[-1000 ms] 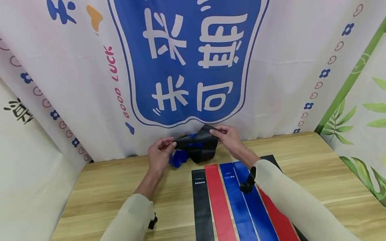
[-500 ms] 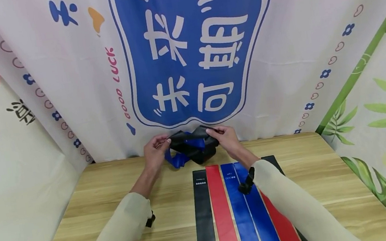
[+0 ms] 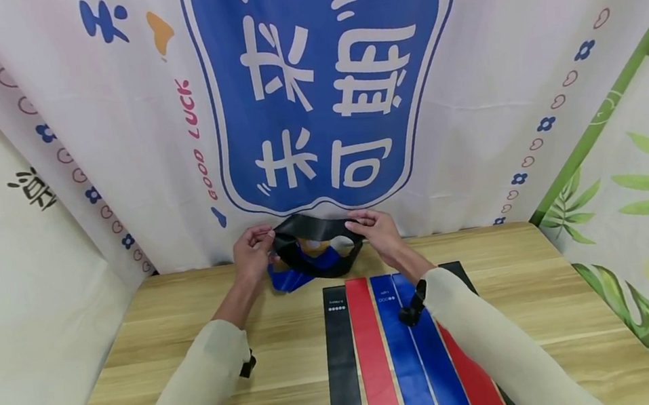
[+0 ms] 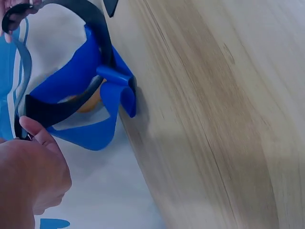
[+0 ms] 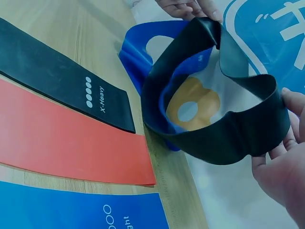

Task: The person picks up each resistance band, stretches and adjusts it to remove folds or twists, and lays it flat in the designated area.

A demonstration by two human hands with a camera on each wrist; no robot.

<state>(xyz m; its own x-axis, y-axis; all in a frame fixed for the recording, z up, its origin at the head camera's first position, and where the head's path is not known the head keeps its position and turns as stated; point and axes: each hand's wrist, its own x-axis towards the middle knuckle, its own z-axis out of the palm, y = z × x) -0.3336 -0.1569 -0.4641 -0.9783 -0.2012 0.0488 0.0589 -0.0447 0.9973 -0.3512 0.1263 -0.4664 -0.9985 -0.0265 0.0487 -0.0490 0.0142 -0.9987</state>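
Observation:
At the table's back edge, my left hand pinches one side of a black resistance loop band. My right hand grips its opposite side with thumb and fingers. Between the hands the black band spreads into a wide round loop, its lower part sagging in the right wrist view. A twisted blue resistance band hangs against the black one, folded over at the table edge. Within the loop, the right wrist view shows an orange patch.
Flat bands lie side by side: a black one marked X-Heavy, a red one, a blue one and several more, partly under my right sleeve. A printed curtain hangs right behind the wooden table.
My left hand has moved left, away from the right hand, which stays nearly in place. The black band has gone from a crumpled bunch to a spread loop. The blue band has shifted left.

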